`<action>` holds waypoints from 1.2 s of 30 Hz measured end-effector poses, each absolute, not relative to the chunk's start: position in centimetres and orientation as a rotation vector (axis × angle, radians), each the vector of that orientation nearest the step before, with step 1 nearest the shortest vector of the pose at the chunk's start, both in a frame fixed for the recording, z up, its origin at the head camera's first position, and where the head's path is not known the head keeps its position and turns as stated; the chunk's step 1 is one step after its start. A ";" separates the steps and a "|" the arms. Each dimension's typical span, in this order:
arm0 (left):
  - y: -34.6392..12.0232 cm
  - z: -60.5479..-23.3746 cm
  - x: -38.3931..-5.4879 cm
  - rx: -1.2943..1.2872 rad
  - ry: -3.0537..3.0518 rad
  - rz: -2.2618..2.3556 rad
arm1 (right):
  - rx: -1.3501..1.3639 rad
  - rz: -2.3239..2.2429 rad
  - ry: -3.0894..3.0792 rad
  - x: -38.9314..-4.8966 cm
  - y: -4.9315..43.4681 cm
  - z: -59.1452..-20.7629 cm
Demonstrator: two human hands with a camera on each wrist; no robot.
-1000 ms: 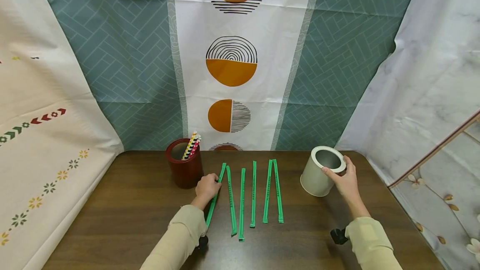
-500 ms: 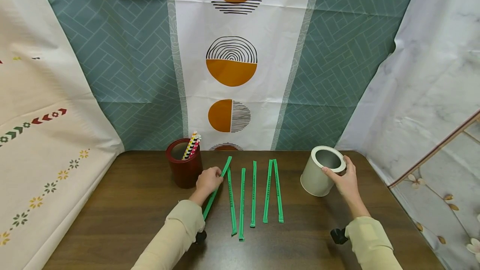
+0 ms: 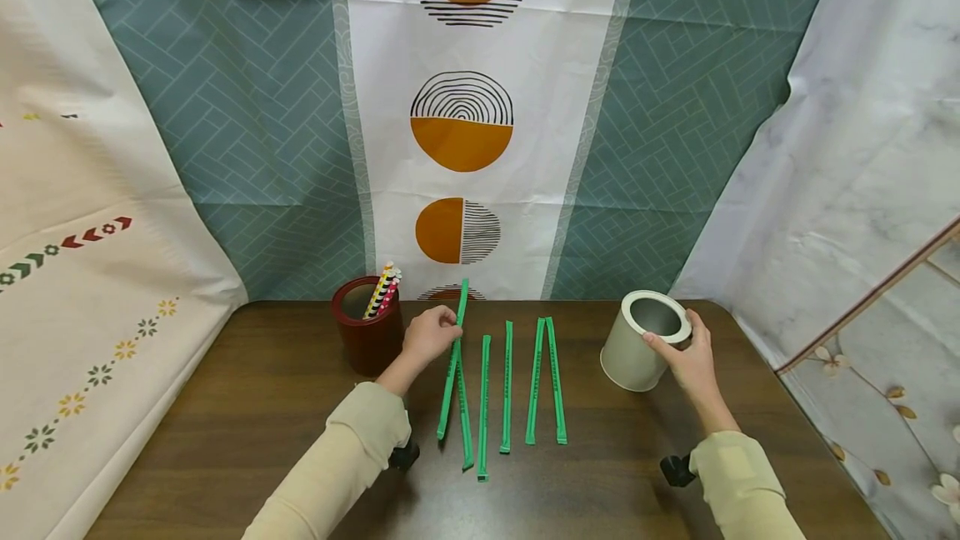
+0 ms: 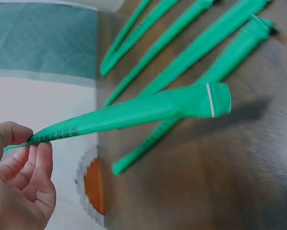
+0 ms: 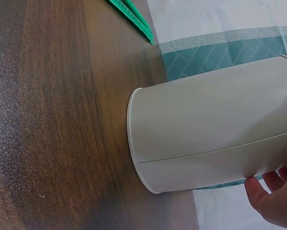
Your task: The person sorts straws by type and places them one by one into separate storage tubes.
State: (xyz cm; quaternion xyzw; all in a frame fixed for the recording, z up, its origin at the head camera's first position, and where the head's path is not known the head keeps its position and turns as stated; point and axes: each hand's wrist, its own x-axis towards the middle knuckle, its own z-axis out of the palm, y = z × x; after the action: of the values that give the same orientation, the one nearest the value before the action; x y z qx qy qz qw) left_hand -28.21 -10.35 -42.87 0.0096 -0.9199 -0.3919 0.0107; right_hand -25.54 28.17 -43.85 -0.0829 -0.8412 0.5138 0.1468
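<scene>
My left hand [image 3: 429, 335] pinches a long, thin green wrapped stick [image 4: 134, 112] with black print, close to its far end. The stick is raised off the table, its free end pointing back toward me. It crosses above one of several similar green sticks [image 3: 483, 415] that lie in a spread row. With thumb and fingers, my right hand [image 3: 692, 361] holds the upper rim of an off-white cylindrical canister [image 3: 632, 354], whose base is on the table. In the right wrist view, fingertips [image 5: 257, 189] touch the canister's side; the rest of that hand is partly cut off.
A dark red cylindrical container [image 3: 371, 344] stands just left of my left hand. In it lean a few striped sticks [image 3: 382, 294] with flower tops. Patterned cloths [image 3: 465, 232] hang along the back edge and sides of the brown wooden table [image 3: 585, 498].
My left hand has moved away from me and slightly right, lifting the green stick off the table over its neighbour. My right hand and the canister have stayed put.
</scene>
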 end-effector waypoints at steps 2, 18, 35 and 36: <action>-10.1 -42.0 -28.2 0.015 -2.839 -1.295 | -0.230 1.482 -2.413 -25.6 28.2 -43.8; -8.3 -38.3 -28.1 -0.092 -2.709 -1.651 | -0.218 1.492 -2.390 -25.8 28.2 -43.9; -5.7 -36.7 -28.2 -0.081 -2.565 -1.862 | -0.232 1.467 -2.423 -25.5 28.2 -43.9; -5.4 -36.5 -28.3 -0.076 -2.541 -1.885 | -0.234 1.469 -2.421 -25.6 28.2 -43.9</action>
State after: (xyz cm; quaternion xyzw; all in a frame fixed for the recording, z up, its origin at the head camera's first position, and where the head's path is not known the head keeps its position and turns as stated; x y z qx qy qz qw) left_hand -28.29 -5.42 -36.52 -0.0239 -0.8029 -0.5955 -0.0114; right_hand -25.56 28.24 -43.91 -0.0814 -0.8425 0.5111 0.1493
